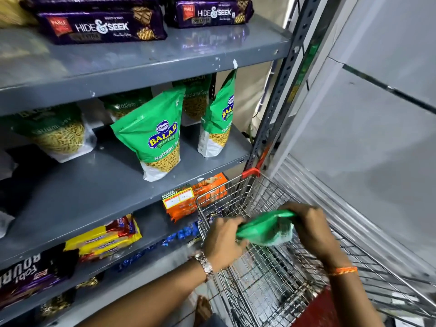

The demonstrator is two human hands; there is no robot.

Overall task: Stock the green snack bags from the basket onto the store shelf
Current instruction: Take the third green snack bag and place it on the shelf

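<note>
Purple biscuit packs (101,27) at upper left read "Parle Hide & Seek"; the green bag (153,135) at centre read "Balaji Wafers".

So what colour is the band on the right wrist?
Orange band, clearest in the head view.

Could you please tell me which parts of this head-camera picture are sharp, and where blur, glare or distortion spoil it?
Head view: the front green bag on the middle shelf reads sharply; the held green bag and both hands, left and right, are motion-blurred; the left edge smears; the upper shelf shows glare; the wide lens bends the upright post.
</note>
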